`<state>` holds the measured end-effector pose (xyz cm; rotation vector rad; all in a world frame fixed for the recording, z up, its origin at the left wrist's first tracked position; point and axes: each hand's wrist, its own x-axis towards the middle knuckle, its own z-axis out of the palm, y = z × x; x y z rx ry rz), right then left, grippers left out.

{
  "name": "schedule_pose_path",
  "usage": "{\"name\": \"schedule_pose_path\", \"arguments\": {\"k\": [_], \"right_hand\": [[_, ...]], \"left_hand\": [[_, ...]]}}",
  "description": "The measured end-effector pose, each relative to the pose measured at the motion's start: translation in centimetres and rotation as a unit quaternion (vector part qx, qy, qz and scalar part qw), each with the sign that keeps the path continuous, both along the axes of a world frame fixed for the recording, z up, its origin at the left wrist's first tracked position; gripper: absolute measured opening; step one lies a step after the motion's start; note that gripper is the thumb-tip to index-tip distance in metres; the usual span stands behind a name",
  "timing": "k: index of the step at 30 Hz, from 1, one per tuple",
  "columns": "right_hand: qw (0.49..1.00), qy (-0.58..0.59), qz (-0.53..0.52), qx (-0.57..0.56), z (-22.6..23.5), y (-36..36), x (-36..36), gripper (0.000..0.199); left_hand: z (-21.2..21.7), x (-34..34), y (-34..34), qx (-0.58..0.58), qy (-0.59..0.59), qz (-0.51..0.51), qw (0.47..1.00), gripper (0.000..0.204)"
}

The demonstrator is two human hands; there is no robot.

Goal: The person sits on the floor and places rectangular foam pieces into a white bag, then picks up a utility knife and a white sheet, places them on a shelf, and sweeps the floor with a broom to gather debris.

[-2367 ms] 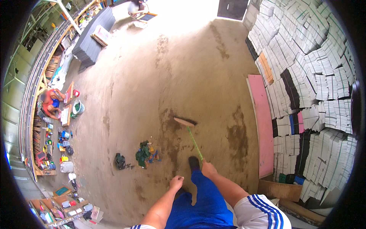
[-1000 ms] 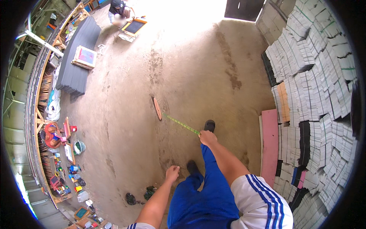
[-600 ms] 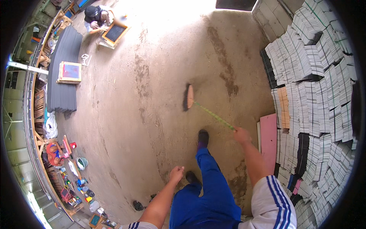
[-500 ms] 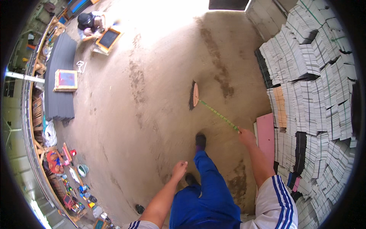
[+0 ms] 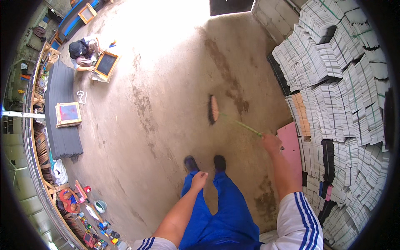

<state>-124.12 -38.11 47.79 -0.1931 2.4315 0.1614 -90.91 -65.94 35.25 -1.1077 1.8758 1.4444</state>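
A broom [image 5: 214, 109] with a pinkish head and dark bristles stands on the brown floor ahead of my feet, slightly blurred. Its thin green handle [image 5: 246, 126] slants down to the right into my right hand [image 5: 271, 142], whose fingers are wrapped round its near end. In front of my left thigh hangs my left hand [image 5: 199, 180], loosely curled with nothing visible in it. Both my feet, in dark shoes, are side by side behind the broom.
Tall stacks of white sheets [image 5: 333, 104] line the right side, with a pink board [image 5: 290, 143] leaning there. A crouching person [image 5: 85, 52] works at a framed screen [image 5: 106, 66] at far left. A dark sheet stack [image 5: 62, 91] and scattered tools [image 5: 100, 225] lie along the left.
My trailing left foot has come forward level with the right one. The broom head has shifted slightly nearer, and my left hand has moved a little up. The crouching person's arms have moved.
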Motion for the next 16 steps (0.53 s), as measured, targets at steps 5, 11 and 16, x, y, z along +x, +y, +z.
{"name": "schedule_pose_path", "arguments": {"k": [5,11,16], "right_hand": [[0.996,0.073,0.020,-0.038,-6.0,3.1,1.3,0.032],[0.995,-0.025,0.020,-0.099,-8.5,-18.3,5.7,0.034],[0.990,-0.108,-0.028,-0.089,-8.6,-23.4,-1.0,0.039]], "left_hand": [[-0.1,-3.5,-3.5,0.008,-0.061,-0.061,0.996,0.040],[1.9,-8.4,-9.1,0.020,-0.028,-0.113,0.993,0.041],[1.8,-10.5,-18.0,0.025,-0.001,-0.158,0.987,0.043]]}}
